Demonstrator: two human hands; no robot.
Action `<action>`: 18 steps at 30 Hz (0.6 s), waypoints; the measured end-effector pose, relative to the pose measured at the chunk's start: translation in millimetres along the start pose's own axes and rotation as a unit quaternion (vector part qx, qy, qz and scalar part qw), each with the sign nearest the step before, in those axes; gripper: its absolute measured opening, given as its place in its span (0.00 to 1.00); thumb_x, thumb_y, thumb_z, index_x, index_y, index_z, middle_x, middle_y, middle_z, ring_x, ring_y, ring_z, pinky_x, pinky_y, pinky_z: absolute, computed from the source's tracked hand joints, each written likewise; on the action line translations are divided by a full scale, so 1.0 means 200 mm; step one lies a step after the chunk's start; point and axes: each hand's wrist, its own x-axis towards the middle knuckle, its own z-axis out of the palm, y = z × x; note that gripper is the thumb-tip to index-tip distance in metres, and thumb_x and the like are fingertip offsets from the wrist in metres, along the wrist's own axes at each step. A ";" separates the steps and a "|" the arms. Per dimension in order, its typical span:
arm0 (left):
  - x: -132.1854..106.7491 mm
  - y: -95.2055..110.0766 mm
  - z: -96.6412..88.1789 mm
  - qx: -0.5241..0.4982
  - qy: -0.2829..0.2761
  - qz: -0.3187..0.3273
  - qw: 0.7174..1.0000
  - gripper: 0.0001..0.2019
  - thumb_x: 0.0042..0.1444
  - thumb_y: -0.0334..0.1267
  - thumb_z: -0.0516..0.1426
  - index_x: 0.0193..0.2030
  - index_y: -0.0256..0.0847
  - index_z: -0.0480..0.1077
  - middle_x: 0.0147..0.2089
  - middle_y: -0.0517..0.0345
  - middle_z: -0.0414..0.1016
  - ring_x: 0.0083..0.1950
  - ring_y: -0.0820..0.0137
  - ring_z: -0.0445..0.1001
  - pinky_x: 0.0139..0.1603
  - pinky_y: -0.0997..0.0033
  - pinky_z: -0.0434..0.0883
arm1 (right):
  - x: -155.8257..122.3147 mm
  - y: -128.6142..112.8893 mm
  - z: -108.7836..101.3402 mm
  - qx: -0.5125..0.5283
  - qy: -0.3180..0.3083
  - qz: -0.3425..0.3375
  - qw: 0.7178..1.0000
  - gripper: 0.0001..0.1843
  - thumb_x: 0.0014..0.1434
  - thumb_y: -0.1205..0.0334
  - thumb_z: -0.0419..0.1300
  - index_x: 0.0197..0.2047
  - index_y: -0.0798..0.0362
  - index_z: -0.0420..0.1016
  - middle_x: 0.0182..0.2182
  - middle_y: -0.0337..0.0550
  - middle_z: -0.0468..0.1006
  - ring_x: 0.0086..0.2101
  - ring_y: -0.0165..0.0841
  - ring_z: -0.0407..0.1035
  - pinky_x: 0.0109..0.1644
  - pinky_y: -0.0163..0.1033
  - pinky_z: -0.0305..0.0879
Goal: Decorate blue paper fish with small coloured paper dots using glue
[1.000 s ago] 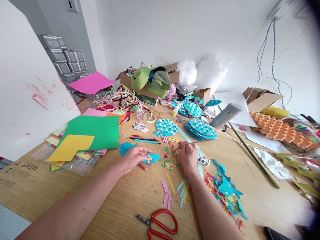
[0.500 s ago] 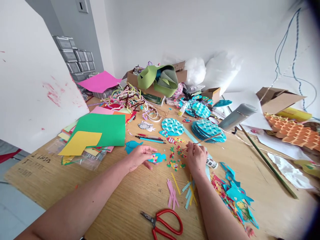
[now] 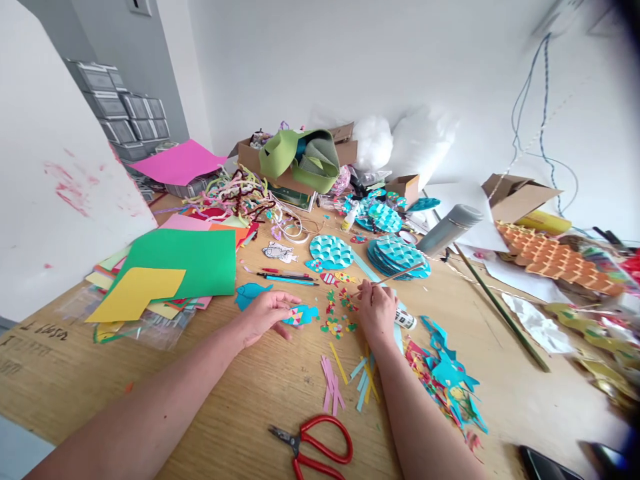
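Note:
My left hand (image 3: 266,312) lies on the wooden table (image 3: 250,407), its fingers pressing down a small blue paper fish (image 3: 301,315) with coloured scales. My right hand (image 3: 376,311) is closed in a pinch on a thin wooden stick (image 3: 400,274) that points up and to the right. Small coloured paper scale pieces (image 3: 338,313) are scattered between the two hands. A glue stick (image 3: 406,321) lies just right of my right hand.
Red scissors (image 3: 315,448) lie near the front edge, with paper strips (image 3: 345,377) above them. Coloured paper sheets (image 3: 175,267) are stacked at left, blue scaled discs (image 3: 397,257) and a grey bottle (image 3: 447,229) behind. Paper scraps (image 3: 445,383) pile at right.
Only the view has swung a little right and back left. Both hands keep their places; the stick's tip wavers slightly.

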 end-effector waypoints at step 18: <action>0.00 0.00 0.00 -0.002 -0.012 0.010 1.000 0.21 0.46 0.38 0.62 0.47 0.32 0.68 0.39 0.44 0.76 0.37 0.59 0.79 0.22 0.71 0.73 | 0.00 -0.02 0.00 -0.004 -0.013 0.004 1.000 0.26 0.65 0.48 0.42 0.23 0.51 0.69 0.26 0.45 0.76 0.37 0.40 0.64 0.45 0.45 0.50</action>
